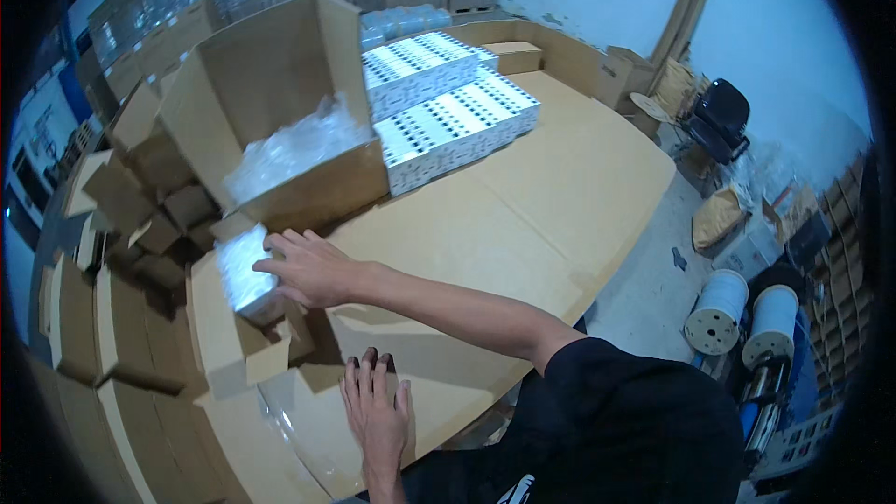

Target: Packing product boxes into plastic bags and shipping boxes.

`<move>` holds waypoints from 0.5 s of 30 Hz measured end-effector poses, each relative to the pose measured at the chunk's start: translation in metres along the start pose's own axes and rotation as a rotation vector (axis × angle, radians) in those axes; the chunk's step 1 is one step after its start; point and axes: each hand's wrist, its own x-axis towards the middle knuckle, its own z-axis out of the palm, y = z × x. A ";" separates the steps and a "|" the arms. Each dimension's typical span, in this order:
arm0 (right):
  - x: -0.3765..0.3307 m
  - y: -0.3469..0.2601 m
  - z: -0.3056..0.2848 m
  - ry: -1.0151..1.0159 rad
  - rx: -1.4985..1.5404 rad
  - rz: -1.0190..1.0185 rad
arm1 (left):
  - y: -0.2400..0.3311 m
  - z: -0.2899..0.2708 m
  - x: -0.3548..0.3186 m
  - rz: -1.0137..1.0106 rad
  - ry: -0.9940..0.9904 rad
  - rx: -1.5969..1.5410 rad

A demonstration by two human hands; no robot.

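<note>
Single head view; wide fisheye, looking steeply down and forward from close above the right hand [313, 271]; cardboard-covered table [560, 187] stretches beyond it; edges bend toward rim.

A black short-sleeved shirt is worn, its sleeve ended above the elbow and a small white mark shown near the lower hem. Both forearms and hands are left bare; no gloves, watch or rings are seen.

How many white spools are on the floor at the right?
2: one white spool stands beside the table's edge, the second spool just right of it, touching or nearly so. Clutter behind may hide more.
</note>
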 end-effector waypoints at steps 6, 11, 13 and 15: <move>-0.089 0.078 -0.077 -0.017 0.104 0.153 | 0.037 0.027 0.074 0.130 -0.074 0.036; -0.159 0.171 -0.158 -0.011 0.106 0.333 | 0.079 0.074 0.145 0.260 -0.135 0.038; -0.178 0.209 -0.199 0.052 0.078 0.416 | 0.093 0.084 0.157 0.289 -0.105 0.018; -0.190 0.250 -0.237 0.142 0.030 0.510 | 0.100 0.085 0.162 0.286 -0.126 0.022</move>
